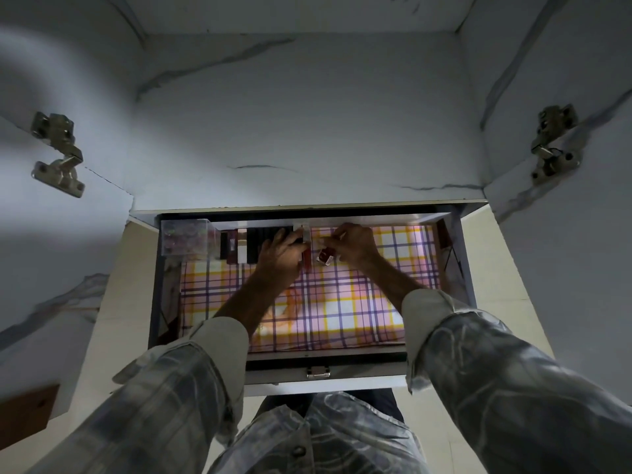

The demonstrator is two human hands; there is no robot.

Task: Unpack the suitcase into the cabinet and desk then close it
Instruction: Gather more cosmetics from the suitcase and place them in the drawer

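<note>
An open cabinet drawer (321,369) lined with checked paper (345,313) lies below me. Along its far edge stand a clear plastic box (186,239), several dark and red cosmetic tubes (239,248) and a slim red tube with a white cap (306,249). My left hand (280,256) reaches over the row, its fingers at the slim red tube. My right hand (354,246) pinches a small dark red bottle (325,256) just right of that tube. The suitcase is out of view.
The open cabinet compartment (307,124) above the drawer has marbled white walls. Both doors stand open, with metal hinges at the left (58,153) and right (552,143). A latch (318,372) sits on the drawer front. Pale floor shows on both sides.
</note>
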